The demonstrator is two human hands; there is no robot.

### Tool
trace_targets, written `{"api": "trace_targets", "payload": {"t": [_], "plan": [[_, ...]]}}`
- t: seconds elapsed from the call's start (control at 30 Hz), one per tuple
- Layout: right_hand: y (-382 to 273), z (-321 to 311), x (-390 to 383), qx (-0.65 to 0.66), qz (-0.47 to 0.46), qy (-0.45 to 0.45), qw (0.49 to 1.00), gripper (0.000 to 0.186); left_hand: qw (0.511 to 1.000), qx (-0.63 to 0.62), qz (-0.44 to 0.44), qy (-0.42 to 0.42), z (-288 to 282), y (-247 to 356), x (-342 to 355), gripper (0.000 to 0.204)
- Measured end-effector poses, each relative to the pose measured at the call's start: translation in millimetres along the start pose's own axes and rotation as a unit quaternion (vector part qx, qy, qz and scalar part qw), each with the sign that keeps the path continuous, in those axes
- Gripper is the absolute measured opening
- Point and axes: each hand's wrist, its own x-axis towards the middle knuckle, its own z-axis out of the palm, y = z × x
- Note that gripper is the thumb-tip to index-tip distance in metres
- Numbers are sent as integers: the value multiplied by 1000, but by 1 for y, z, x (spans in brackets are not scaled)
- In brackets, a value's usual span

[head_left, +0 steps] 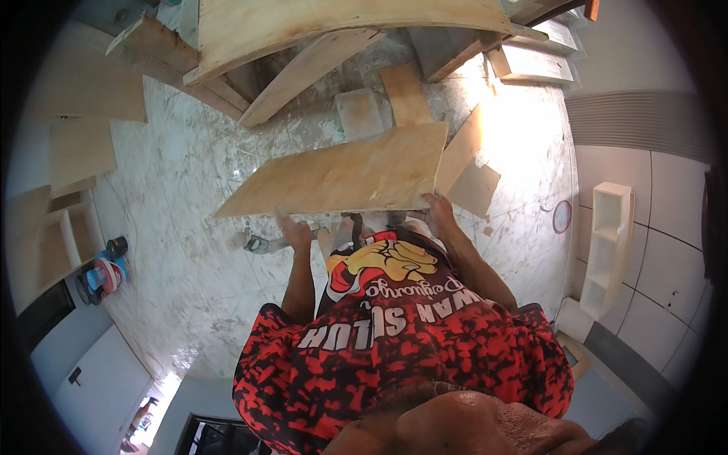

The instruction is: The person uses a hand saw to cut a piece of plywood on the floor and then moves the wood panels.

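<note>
A pale plywood board is tilted in front of me, its long near edge toward my body. My right hand grips its near right corner, thumb on the top face. At the left part of the near edge is my left hand, smeared by motion. Its fingers are too blurred to show whether they hold the board or only touch it. Below the left hand, a tool that looks like a hand saw lies on the floor, partly hidden.
A wooden workbench with slanted legs stands ahead. Plywood offcuts and a grey-white slab lie on the dusty tiled floor. Cans stand at left beside wooden panels. An open shelf box is at right.
</note>
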Motion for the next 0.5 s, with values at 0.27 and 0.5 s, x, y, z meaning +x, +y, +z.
{"api": "trace_targets", "payload": {"t": [0.27, 0.5], "plan": [[-8, 23, -2, 18, -30, -23, 999, 36, 935, 78, 230, -257, -15, 51, 44, 51], [-11, 18, 6, 95, -49, -30, 994, 43, 903, 125, 297, -285, -13, 84, 68, 45]]}}
